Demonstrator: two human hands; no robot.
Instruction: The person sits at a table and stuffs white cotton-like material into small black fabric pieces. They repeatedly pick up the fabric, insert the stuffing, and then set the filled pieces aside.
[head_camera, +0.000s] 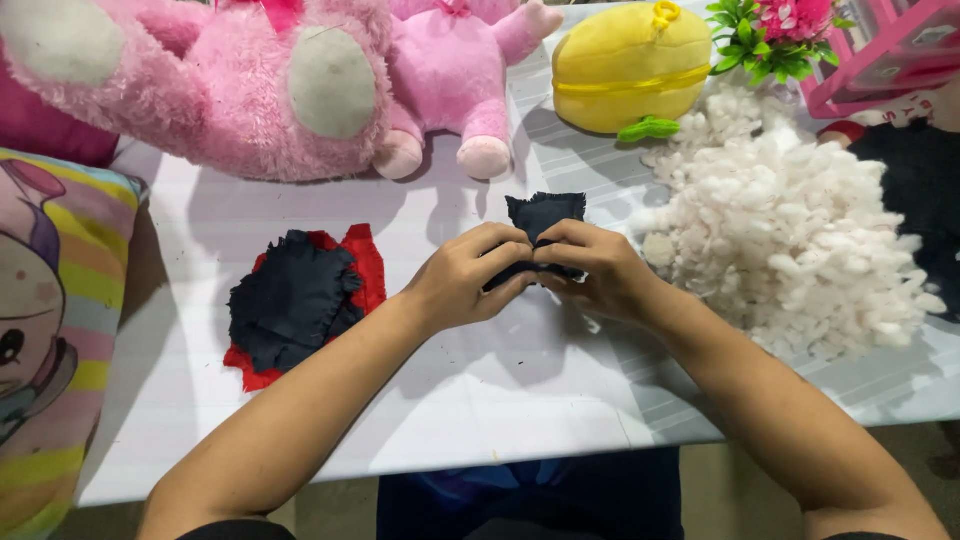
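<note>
Left hand (465, 275): closed on the lower edge of a dark navy fabric piece (545, 215), fingertips pinching it just beside the other hand
Right hand (590, 270): also closed on the same fabric piece, thumb and fingers pressing its lower part
Dark navy fabric piece: held over the middle of the desk (480, 400), its upper end sticking up above the knuckles
Fabric stack (295, 300): navy pieces lying on red ones, left of the hands, apart from them
White stuffing pile (790, 240): on the desk just right of the right hand
Far edge: pink plush toys (250, 80), a yellow plush (630, 65)
Left edge: striped cushion (60, 330)
</note>
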